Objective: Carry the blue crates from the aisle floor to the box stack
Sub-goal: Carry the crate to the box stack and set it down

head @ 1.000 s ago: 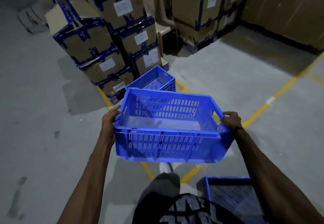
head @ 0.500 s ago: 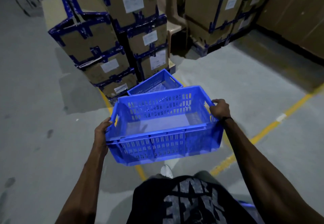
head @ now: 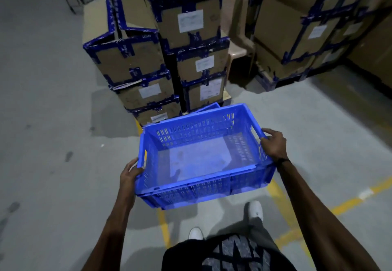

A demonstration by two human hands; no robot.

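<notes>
Crate (head: 199, 160) gripped at both ends by my left hand (head: 129, 173) and right hand (head: 274, 143), long axis 9-to-3, stack (head: 161, 62) at 12.

- You stood in a warehouse or stockroom, and the goods around you showed it.
- Brown cardboard cartons (head: 127, 62), bound at their edges with blue tape and bearing white paper labels (head: 190, 20), were stacked several high straight ahead of you.
- More stacks of the same cartons (head: 297, 37) rose at the right, with a beige plastic chair (head: 237, 26) wedged between the two groups.
- The floor (head: 53, 122) was bare grey concrete, scuffed and marked.
- Yellow painted lines (head: 343, 203) ran across it, as aisle markings do.
- You carried a perforated blue plastic crate (head: 203, 190), of the storage kind.
- The light was dim.
</notes>
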